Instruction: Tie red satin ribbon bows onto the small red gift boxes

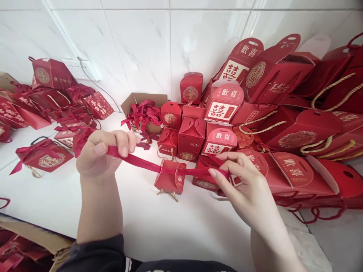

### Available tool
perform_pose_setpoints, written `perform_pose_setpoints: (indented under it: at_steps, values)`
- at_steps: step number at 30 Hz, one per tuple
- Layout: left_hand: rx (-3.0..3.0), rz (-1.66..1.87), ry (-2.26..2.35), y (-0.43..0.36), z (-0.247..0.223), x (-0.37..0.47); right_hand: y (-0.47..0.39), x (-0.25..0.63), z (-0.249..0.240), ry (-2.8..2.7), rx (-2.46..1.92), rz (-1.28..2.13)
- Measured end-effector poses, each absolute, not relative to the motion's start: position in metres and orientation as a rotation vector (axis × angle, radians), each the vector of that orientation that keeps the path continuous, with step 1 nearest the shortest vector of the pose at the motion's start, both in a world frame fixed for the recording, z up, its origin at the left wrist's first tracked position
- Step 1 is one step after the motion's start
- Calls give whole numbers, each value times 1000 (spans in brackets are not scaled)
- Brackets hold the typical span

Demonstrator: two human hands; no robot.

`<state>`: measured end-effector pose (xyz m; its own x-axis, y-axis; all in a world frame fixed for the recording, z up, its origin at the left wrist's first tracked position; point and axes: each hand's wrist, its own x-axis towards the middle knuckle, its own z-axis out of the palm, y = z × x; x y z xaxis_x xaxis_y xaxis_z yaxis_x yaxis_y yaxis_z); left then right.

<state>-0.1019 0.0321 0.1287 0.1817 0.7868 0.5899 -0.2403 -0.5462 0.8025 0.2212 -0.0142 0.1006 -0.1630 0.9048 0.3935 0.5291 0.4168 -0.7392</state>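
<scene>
A red ribbon [141,162] stretches between my two hands at about chest height. My left hand [106,149] is closed around one end, thumb against fingers. Toward the other end, my right hand [241,175] pinches the ribbon between thumb and fingertips. Behind the ribbon's middle sits a small red gift box [169,181] with a beige rope handle; the ribbon crosses in front of its top, and I cannot tell whether it touches. Just behind my right fingers stands another red box [205,184] with a round gold pattern, partly covered by the ribbon.
An open cardboard box [127,101] holds a heap of red ribbons [144,113] near the tiled wall. Many red gift boxes [295,132] crowd the right side. Ribbon-tied boxes [47,155] are grouped at left. A white power strip [81,69] with a cable hangs on the wall.
</scene>
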Motion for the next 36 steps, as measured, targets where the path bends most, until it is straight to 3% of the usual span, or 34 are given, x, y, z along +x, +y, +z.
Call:
perform_pose_setpoints:
  at_steps: [6, 14, 21, 29, 36]
  values:
    - [1556, 1574, 585, 22, 131, -85, 2, 189, 121, -1695, -1204, 424]
    - [1505, 1154, 991, 20, 120, -37, 6, 172, 126, -1864, -895, 716]
    - [1363, 844, 1056, 25, 119, -26, 12, 174, 123, -1921, -820, 668]
    - [1466, 800, 1174, 26, 116, -32, 14, 184, 125, -1883, -877, 640]
    - [1512, 828, 1200, 27, 119, -40, 17, 197, 126, -1675, -744, 834]
